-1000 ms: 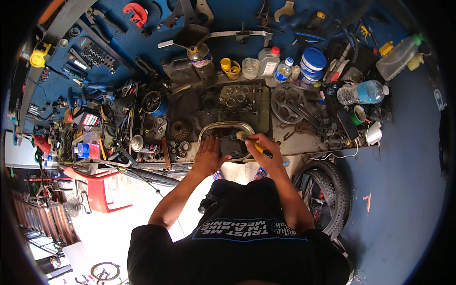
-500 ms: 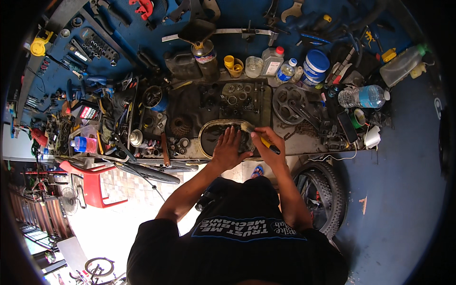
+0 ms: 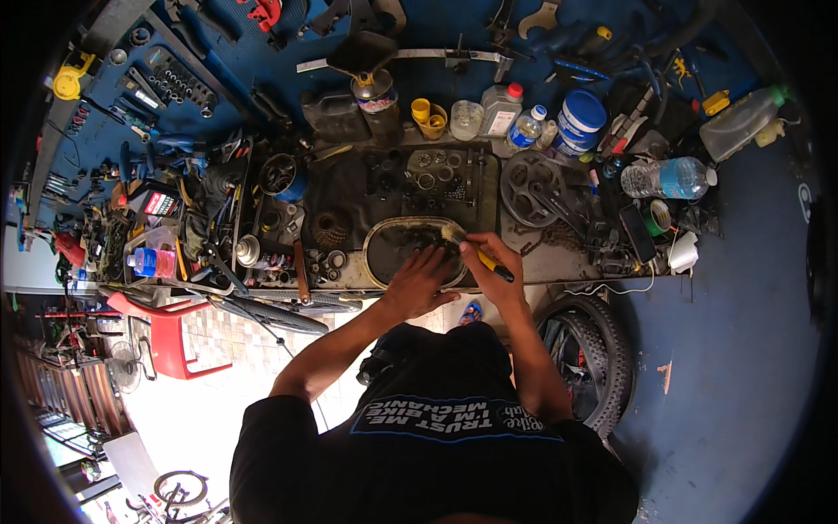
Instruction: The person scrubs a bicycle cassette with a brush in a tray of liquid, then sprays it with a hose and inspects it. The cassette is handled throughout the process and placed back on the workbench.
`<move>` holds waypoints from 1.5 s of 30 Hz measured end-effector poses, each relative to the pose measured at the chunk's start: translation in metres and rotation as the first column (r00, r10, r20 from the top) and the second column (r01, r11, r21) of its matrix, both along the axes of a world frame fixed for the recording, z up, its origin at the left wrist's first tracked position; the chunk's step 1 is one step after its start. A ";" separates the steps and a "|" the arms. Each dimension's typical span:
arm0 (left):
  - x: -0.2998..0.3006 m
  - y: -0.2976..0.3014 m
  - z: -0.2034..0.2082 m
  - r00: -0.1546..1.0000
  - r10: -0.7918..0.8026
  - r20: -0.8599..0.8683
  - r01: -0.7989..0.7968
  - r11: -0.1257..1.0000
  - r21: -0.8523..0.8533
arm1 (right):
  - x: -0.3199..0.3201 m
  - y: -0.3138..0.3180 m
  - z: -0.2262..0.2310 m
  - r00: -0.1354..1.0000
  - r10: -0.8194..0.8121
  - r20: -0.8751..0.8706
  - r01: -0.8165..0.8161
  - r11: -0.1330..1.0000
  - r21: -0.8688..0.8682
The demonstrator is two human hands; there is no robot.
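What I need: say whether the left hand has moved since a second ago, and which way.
Yes. Judged against the sprocket cassette, the left hand has moved to the right, farther from the cassette, over the oval tray.

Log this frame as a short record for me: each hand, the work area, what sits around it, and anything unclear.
left grip: left hand, fingers spread over the oval basin
right grip: right hand, closed on a yellow-and-black brush
brush: bristles pointing away from the person, at the basin's right side
left of basin: sprocket cluster
right of basin: chainring with crank arm
back of bench: blue tub, red-capped bottle
unclear: what lies under the left fingers
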State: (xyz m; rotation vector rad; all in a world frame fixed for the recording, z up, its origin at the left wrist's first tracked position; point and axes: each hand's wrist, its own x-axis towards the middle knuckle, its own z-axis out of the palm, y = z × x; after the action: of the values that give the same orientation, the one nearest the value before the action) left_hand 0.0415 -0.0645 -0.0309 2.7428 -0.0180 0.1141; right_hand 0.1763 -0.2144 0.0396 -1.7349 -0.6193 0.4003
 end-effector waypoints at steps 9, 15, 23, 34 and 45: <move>-0.043 0.026 0.005 0.998 -0.003 0.066 -0.001 0.998 0.059 | 0.001 0.002 -0.002 0.997 0.004 0.072 0.000 0.999 -0.042; -0.058 0.045 0.009 0.998 0.054 -0.041 -0.042 0.963 0.265 | -0.001 0.007 -0.001 0.996 0.030 0.082 -0.027 0.999 -0.039; -0.057 0.060 0.012 0.996 0.084 0.012 -0.084 0.951 0.297 | -0.004 0.008 0.008 0.997 0.080 -0.001 -0.080 0.992 -0.093; -0.038 0.165 0.024 0.817 0.564 0.123 -0.573 0.817 0.063 | -0.010 0.008 -0.004 0.991 0.115 0.061 -0.113 0.993 -0.047; -0.026 0.243 0.029 0.654 0.660 -0.370 -0.661 0.737 0.145 | -0.018 0.009 -0.007 0.989 0.149 0.018 -0.147 0.987 -0.071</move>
State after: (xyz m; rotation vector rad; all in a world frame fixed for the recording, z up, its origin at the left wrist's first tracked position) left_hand 0.0154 0.1785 -0.0024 2.5654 1.1092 -0.2563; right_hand 0.1582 -0.2052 0.0328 -1.7675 -0.7616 0.5112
